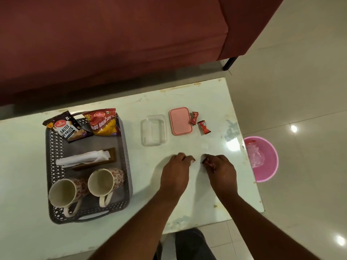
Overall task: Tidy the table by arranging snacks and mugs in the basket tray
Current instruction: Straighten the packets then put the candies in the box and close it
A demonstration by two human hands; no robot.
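On the counter (187, 203), both hands work at small red wrappers.
Left hand (175, 170) pinches something tiny; right hand (221, 170) grips a red candy wrapper (207, 162). Basket tray (54, 147) to the left holds two mugs (64, 192), peanuts packet (65, 127) and sev packet (103, 121).

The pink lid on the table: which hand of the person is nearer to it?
Left. The left hand rests on the table almost straight below the pink lid, toward the person. The right hand lies farther right, holding a small red wrapper.
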